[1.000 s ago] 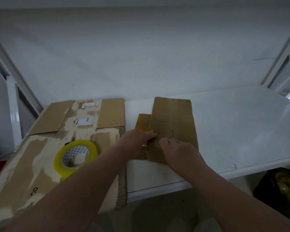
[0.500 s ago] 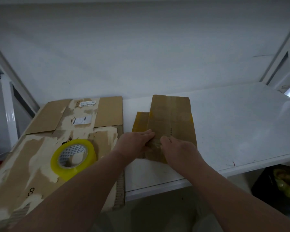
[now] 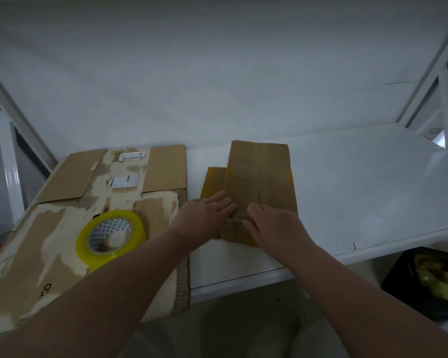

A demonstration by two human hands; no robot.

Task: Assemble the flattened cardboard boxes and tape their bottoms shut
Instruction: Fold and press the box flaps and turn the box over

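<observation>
A small flattened brown cardboard box [image 3: 259, 177] with yellowish tape traces lies on the white table [image 3: 360, 192], a side flap sticking out at its left. My left hand [image 3: 207, 215] rests on its near left part with fingers stretched out flat. My right hand [image 3: 272, 223] lies on its near edge, fingers bent down onto the cardboard; whether they grip the edge I cannot tell. A roll of yellow tape [image 3: 110, 235] lies flat on a large torn flattened box [image 3: 49, 244] at the left.
A white wall rises behind the table. White frame posts [image 3: 9, 166] stand at the left and right sides. Below the table's front right edge is a dark bin [image 3: 429, 282] with yellowish contents. The large cardboard overhangs the table's near edge.
Both hands stay on the small box's near end; my left fingers have slid slightly further onto it. The view has shifted a little.
</observation>
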